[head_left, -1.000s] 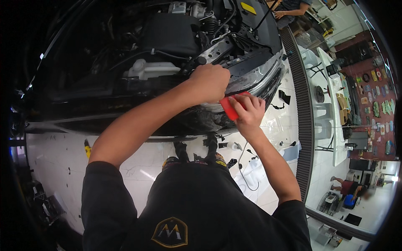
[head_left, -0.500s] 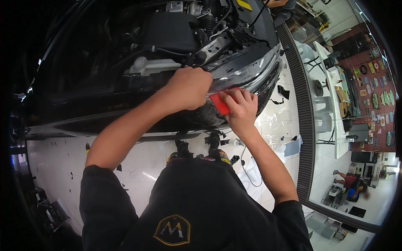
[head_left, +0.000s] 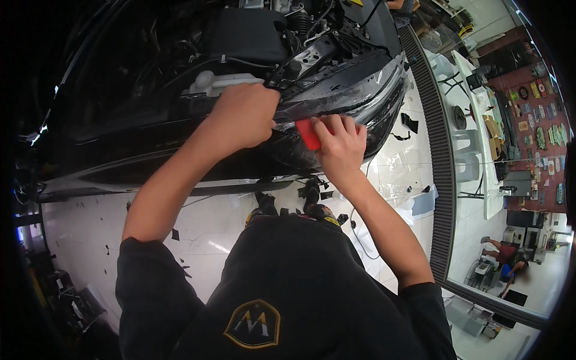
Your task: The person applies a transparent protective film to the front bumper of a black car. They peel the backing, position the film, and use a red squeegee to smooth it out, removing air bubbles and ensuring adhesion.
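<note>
At the centre of the frame your left hand [head_left: 243, 117] is clenched, pinching the edge of a clear film [head_left: 336, 103] against the black car's front end [head_left: 180, 138]. Just right of it, your right hand [head_left: 341, 144] grasps one red squeegee [head_left: 308, 133], pressed flat on the film. Judging by the wrinkles and glare toward the upper right, the film is laid over the headlight area but not yet smoothed; the stretch past the squeegee looks left to do. Count: two hands, one squeegee, one film sheet, several dark scraps on the white floor [head_left: 204, 228].
</note>
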{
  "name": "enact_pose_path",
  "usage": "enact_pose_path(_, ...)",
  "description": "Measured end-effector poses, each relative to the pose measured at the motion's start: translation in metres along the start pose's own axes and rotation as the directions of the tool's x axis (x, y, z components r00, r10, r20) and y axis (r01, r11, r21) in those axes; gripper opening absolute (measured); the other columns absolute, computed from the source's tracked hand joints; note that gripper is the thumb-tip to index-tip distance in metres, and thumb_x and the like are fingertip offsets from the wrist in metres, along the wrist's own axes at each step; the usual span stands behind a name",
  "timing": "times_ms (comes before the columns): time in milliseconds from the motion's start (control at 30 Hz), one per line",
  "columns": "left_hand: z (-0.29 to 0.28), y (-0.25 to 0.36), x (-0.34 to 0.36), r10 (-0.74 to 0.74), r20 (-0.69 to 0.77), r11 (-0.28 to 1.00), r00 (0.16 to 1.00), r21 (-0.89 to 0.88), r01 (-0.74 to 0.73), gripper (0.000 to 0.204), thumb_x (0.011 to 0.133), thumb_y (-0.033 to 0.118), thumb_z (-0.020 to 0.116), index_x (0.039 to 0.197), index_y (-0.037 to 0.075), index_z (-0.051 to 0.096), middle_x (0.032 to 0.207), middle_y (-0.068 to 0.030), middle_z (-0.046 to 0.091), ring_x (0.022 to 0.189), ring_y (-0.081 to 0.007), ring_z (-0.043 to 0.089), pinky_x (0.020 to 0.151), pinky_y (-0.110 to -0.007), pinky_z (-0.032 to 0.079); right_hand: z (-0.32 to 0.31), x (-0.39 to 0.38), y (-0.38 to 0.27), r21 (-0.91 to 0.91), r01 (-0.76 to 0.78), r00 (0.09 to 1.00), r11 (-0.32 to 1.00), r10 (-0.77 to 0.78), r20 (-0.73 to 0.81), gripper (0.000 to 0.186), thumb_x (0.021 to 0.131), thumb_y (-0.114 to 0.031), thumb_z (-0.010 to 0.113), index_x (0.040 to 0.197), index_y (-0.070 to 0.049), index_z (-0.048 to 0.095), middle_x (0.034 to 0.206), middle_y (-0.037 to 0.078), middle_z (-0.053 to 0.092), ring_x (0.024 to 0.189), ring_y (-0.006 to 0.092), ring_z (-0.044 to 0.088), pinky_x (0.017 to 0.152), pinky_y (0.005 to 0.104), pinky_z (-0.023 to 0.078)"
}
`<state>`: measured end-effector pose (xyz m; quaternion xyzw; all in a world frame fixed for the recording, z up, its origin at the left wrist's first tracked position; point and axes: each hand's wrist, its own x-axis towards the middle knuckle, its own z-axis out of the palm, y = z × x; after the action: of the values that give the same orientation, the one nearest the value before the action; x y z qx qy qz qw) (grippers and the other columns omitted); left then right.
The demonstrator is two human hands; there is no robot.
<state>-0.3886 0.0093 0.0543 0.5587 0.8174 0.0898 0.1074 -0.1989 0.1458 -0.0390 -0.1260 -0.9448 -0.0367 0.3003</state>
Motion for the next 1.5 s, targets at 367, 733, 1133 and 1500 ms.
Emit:
enact_pose_path(367,0.024,0.022,-0.024,0.035,-0.262,0.991,0.964,0.131,-0.001,0.014,0.091,0.012,0.072,0.099,0.004,0.066,0.096,-0.016,0.07,0.099,-0.0361,0.069,0.081,-0.051,0.056,0.001,0.002,-0.006,0.02,-0.083,0.996,0.996,0.083,-0.014,0.038,0.071,-0.009,0.074,0.108,-0.016,0.072,0.1,0.001,0.061,0.096,0.0255,0.059,0.082,0.0452,0.043)
enact_pose_path(733,0.045,0.031,-0.047,-0.446,-0.129,0.812,0.886,-0.474,0.34,0.033,0.093,0.033,0.076,0.088,0.0,0.071,0.073,-0.0143,0.07,0.067,-0.027,0.068,0.067,-0.038,0.051,0.001,-0.049,0.048,0.215,-0.494,0.815,0.843,0.535,-0.224,0.037,0.088,-0.005,0.066,0.124,-0.013,0.07,0.108,0.004,0.073,0.1,0.0255,0.067,0.091,0.0475,0.043)
enact_pose_path(1133,0.062,0.025,-0.05,-0.385,-0.352,0.847,0.853,-0.503,0.174,0.026,0.094,0.018,0.073,0.08,-0.001,0.061,0.069,-0.0061,0.062,0.064,-0.0147,0.056,0.062,-0.031,0.044,0.008,-0.044,-0.048,0.376,-0.271,0.957,0.886,0.289,0.008,0.052,0.074,-0.01,0.072,0.125,-0.005,0.066,0.1,0.009,0.056,0.096,0.0302,0.057,0.08,0.0439,0.041)
enact_pose_path(1500,0.058,0.03,-0.045,-0.367,-0.396,0.892,0.842,-0.408,0.196,0.009,0.09,0.015,0.073,0.095,0.008,0.073,0.088,-0.0053,0.068,0.083,-0.0291,0.069,0.073,-0.04,0.054,-0.023,-0.026,-0.035,0.146,-0.093,0.996,0.985,0.092,0.015,0.05,0.072,-0.005,0.071,0.12,-0.018,0.073,0.109,0.008,0.061,0.11,0.0293,0.059,0.094,0.0486,0.042)
